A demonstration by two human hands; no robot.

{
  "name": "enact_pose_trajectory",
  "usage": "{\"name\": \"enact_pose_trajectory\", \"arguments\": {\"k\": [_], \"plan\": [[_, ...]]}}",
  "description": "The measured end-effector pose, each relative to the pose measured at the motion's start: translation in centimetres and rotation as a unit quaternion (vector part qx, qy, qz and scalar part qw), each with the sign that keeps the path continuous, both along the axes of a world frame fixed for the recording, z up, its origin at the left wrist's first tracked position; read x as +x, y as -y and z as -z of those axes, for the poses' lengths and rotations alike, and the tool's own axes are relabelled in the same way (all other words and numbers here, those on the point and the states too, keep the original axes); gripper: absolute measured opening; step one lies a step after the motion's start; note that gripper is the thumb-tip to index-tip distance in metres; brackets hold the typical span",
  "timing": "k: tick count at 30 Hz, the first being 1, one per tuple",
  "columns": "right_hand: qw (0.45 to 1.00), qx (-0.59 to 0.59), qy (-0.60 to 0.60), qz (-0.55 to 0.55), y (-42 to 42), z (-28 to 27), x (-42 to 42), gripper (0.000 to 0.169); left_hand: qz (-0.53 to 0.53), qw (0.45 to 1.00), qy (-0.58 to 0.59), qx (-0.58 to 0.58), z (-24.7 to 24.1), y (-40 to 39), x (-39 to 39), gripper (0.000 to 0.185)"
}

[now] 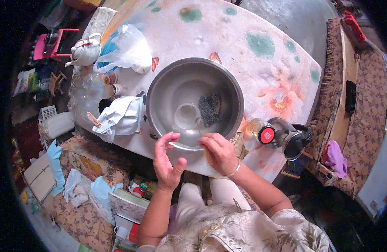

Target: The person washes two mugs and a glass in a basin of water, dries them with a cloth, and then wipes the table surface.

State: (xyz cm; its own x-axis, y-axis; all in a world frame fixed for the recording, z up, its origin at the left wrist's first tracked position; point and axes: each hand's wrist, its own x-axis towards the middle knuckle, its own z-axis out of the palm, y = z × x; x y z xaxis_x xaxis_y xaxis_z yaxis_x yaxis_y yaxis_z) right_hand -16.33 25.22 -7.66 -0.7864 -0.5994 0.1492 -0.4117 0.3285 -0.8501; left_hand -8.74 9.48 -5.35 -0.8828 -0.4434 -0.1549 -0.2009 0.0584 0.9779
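A large stainless steel basin stands on the table before me. Inside it are a round translucent dish or lid and, to its right, a clump of small dark grey pieces. My right hand is at the basin's near rim, fingertips pinched on a thin light-brown stick-like thing, which points into the basin. My left hand, palm turned up and fingers apart, is by the near left rim with nothing in it.
A glass jar with a red lid and a glass jug stand right of the basin. To the left are a white cloth, a clothes peg, small jars, a plastic bag and a white teapot. A patterned sofa is at far right.
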Motion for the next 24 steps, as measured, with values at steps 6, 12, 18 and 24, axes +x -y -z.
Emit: {"name": "enact_pose_trajectory", "arguments": {"k": [6,12,18,24], "plan": [[0.998,-0.025,-0.020,0.062,-3.0,-1.7,1.3,0.024,0.022,0.945,0.121,-0.303,8.4,0.9,0.1,0.062],[0.988,0.139,0.008,-0.067,-2.9,3.2,2.7,0.027,0.034,0.986,0.149,-0.074,10.7,2.5,-3.7,0.072],[0.933,0.247,-0.015,-0.262,-0.7,7.2,1.1,0.029,0.118,0.971,0.096,-0.183,11.8,6.0,-7.0,0.052],[0.966,0.238,-0.072,0.065,0.5,10.3,-3.3,0.039,0.178,0.941,0.238,-0.160,10.7,6.4,-6.7,0.024]]}}
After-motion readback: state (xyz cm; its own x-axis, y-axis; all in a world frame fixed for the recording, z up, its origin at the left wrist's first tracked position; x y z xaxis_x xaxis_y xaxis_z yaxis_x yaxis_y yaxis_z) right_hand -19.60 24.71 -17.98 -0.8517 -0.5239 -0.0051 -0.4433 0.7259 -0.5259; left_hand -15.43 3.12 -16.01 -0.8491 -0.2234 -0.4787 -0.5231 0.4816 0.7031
